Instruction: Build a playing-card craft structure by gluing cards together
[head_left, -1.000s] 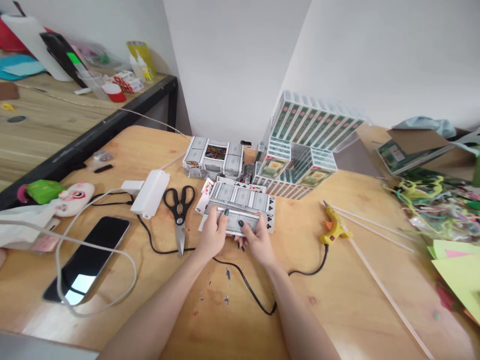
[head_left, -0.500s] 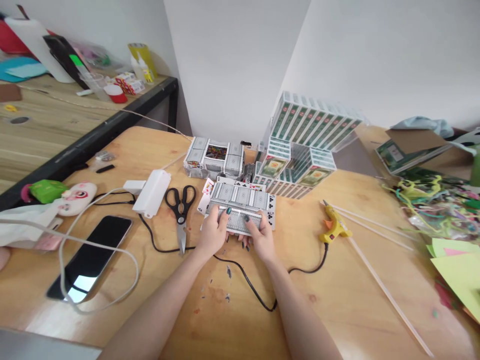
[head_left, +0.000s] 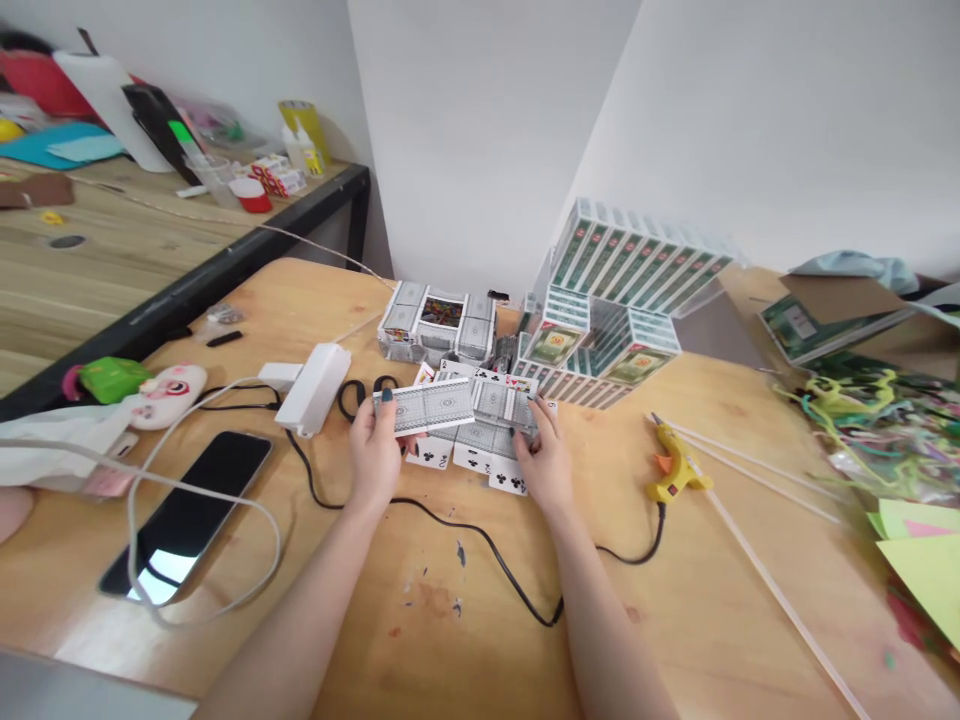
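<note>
The wooden surface [head_left: 450,655] carries everything near the hands. Largest on it is the stack of card packs [head_left: 637,262] at the back: an upper row bridging two smaller piles, which stand on a lower row. At far right is a carton [head_left: 840,295], flap up, pale blue cloth at its top; its inside is too dark to read. Left of the packs sits a box made of cards [head_left: 436,338], with a window in its top through which something multicoloured shows, too small to name. Just in front of it lies a panel of overlapping cards [head_left: 491,437]. Both forearms reach forward from below. The right hand [head_left: 546,455] lies at the panel's right end, thumb and fingers spread; whether its grip holds anything, I cannot tell. The left hand [head_left: 379,440] has its grip closed on one end of a strip [head_left: 426,408], thumb on top, fingers underneath, holding it slightly slanted over the panel's left part.
</note>
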